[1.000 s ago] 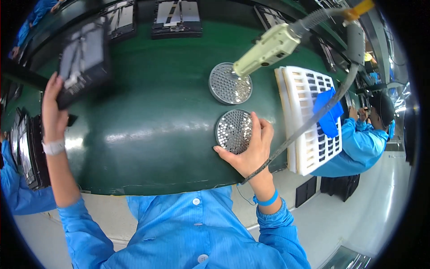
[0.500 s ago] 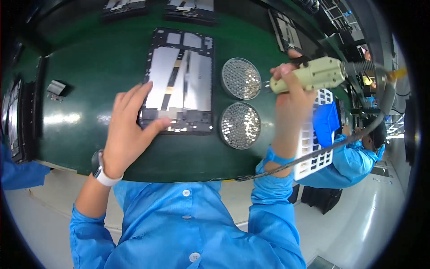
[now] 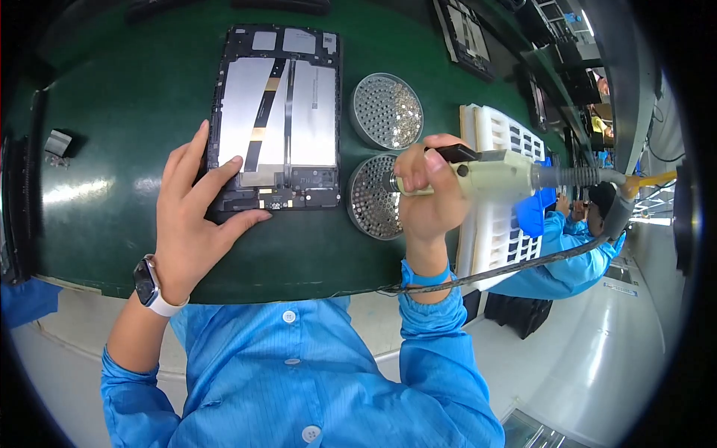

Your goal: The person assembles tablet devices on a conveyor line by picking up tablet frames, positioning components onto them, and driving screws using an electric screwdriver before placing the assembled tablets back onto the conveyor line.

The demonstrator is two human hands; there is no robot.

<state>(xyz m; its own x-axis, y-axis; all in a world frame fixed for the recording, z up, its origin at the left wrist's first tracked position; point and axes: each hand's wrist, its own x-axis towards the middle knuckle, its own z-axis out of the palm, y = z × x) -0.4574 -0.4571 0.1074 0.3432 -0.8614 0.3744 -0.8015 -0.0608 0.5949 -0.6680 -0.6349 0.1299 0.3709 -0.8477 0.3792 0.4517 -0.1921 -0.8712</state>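
Note:
An opened tablet (image 3: 310, 112) lies on the green bench mat, its silvery inner plate, dark ribbon cable and small circuit parts exposed. My left hand (image 3: 190, 201) rests with fingers spread on its lower left edge, thumb below the bottom edge. Wrapped round a pale green electric screwdriver (image 3: 497, 178) is my right hand (image 3: 433, 183). The tool lies nearly level, its tip end over the nearer round screw tray (image 3: 366, 213), where fingers partly hide it. Just behind stands the farther round screw tray (image 3: 377, 104), with shiny screws gathered on its right side.
White slotted trays (image 3: 497, 224) and a blue bin (image 3: 532, 213) stand right of the screw trays. The screwdriver's cable (image 3: 515, 263) crosses my right wrist. Another opened tablet (image 3: 464, 37) lies at the far right. A small metal piece (image 3: 58, 143) sits left. A co-worker's blue sleeve (image 3: 567, 257) shows beyond.
My right hand has brought the screwdriver left and nearer, from beside the farther screw tray to over the nearer one. My left hand stays at the tablet. The whole view has shifted slightly.

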